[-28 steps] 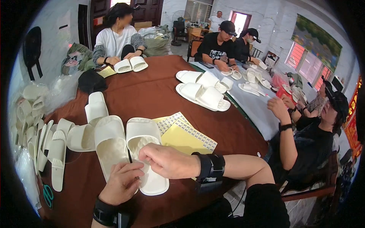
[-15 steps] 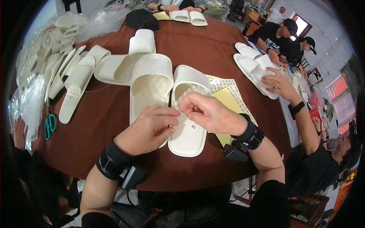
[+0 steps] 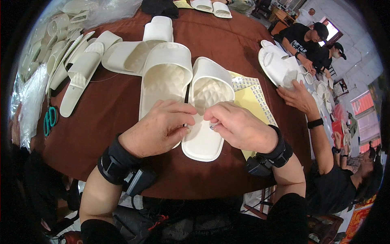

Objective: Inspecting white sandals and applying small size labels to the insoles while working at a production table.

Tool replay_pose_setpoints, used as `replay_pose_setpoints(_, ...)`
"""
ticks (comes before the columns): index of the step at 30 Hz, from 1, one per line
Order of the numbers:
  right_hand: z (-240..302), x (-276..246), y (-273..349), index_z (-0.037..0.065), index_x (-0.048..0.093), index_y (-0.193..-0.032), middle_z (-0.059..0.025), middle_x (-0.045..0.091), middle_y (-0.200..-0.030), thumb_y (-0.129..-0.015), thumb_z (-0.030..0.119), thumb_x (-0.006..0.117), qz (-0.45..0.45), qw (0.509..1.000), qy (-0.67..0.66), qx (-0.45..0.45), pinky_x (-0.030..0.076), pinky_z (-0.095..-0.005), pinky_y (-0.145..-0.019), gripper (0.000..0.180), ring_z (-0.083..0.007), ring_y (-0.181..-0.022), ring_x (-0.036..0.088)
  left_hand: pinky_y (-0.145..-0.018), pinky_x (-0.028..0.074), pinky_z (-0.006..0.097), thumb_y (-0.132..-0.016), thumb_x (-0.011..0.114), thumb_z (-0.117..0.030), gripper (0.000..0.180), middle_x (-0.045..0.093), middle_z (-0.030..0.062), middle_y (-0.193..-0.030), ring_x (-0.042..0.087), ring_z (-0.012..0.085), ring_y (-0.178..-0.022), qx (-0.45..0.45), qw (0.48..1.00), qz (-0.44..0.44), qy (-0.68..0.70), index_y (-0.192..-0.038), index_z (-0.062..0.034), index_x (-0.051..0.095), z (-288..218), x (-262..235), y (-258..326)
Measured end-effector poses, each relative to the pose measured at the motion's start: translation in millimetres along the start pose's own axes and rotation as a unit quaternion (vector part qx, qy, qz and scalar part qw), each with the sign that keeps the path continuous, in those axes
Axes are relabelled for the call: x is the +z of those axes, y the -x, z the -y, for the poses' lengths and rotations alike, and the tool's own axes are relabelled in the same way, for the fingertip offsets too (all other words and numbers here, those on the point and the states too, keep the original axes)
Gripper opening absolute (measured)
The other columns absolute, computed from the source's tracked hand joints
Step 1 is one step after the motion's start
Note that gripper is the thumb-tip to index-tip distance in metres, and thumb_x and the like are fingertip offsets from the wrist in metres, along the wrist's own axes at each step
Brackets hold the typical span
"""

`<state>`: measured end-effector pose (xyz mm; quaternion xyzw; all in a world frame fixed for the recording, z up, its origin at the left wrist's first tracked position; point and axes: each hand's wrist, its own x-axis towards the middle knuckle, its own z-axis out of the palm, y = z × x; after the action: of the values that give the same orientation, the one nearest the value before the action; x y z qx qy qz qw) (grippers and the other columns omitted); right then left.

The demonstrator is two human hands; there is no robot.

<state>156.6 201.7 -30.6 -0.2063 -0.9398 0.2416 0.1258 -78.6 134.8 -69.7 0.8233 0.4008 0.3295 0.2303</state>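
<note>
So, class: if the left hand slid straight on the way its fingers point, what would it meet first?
Probably the right hand: the left hand points right across the slippers, fingertips nearly touching already.

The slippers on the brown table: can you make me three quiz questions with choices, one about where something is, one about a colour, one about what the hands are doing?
1. Where are the scissors?
A. far left on the table
B. on the yellow paper
C. inside a slipper

2. What colour are the scissor handles?
A. red
B. green
C. white

3. What are the left hand and right hand doing?
A. resting apart
B. meeting over the slipper pair
C. holding scissors

Answers: A, they lie near the plastic bags; B, the loops are green; B, fingertips meet above the heels.
</note>
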Motion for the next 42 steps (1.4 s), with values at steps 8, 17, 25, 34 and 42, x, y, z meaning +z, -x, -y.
replay_pose_setpoints(8, -1, 13, 4, 0.002, 0.051, -0.099, -0.0155, 0.058, -0.086, -0.081, 0.002, 0.054, -0.043, 0.991, 0.126, -0.033, 0.047, -0.0412, -0.076, 0.018, -0.0333, -0.084, 0.059, -0.099, 0.038, 0.042, -0.077, 0.067, -0.002, 0.023, 0.061, 0.0128, -0.119, 0.054, 0.0322, -0.112, -0.011, 1.0, 0.012, 0.009, -0.1, -0.0037, 0.064, -6, -3, -4)
replay_pose_setpoints(17, -2, 23, 8, -0.001, 0.051, -0.099, -0.0175, 0.057, -0.092, -0.084, 0.007, 0.051, -0.032, 0.991, 0.131, -0.024, 0.047, -0.0392, -0.079, 0.017, -0.0326, -0.087, 0.058, -0.095, 0.039, 0.041, -0.076, 0.065, -0.001, 0.023, 0.061, 0.0108, -0.117, 0.055, 0.0321, -0.103, -0.009, 0.999, 0.02, -0.03, -0.098, -0.0038, 0.064, -16, -4, -5)
replay_pose_setpoints(25, -3, 22, 9, -0.004, 0.051, -0.092, -0.0173, 0.057, -0.089, -0.08, 0.003, 0.053, -0.06, 0.99, 0.12, -0.041, 0.048, -0.0408, -0.073, 0.014, -0.032, -0.084, 0.058, -0.095, 0.039, 0.04, -0.075, 0.065, -0.001, 0.022, 0.063, 0.01, -0.114, 0.054, 0.0321, -0.105, -0.028, 0.999, 0.015, -0.01, -0.096, -0.0045, 0.064, -16, -2, -9)
replay_pose_setpoints(34, 7, 20, 11, -0.002, 0.05, -0.097, -0.0143, 0.054, -0.09, -0.084, 0.011, 0.05, -0.049, 0.987, 0.143, -0.044, 0.045, -0.0378, -0.075, 0.018, -0.0284, -0.084, 0.054, -0.095, 0.039, 0.039, -0.074, 0.067, -0.002, 0.024, 0.063, 0.0099, -0.113, 0.055, 0.0304, -0.106, -0.024, 0.999, 0.019, -0.026, -0.098, -0.0043, 0.065, -15, -3, -8)
replay_pose_setpoints(42, 4, 20, 10, -0.002, 0.05, -0.096, -0.0151, 0.054, -0.089, -0.084, 0.01, 0.05, -0.051, 0.988, 0.138, -0.044, 0.045, -0.0384, -0.074, 0.017, -0.0295, -0.083, 0.054, -0.095, 0.038, 0.039, -0.074, 0.067, -0.002, 0.023, 0.062, 0.0098, -0.115, 0.054, 0.0303, -0.107, -0.029, 0.999, 0.024, -0.019, -0.098, -0.0041, 0.065, -16, -5, -7)
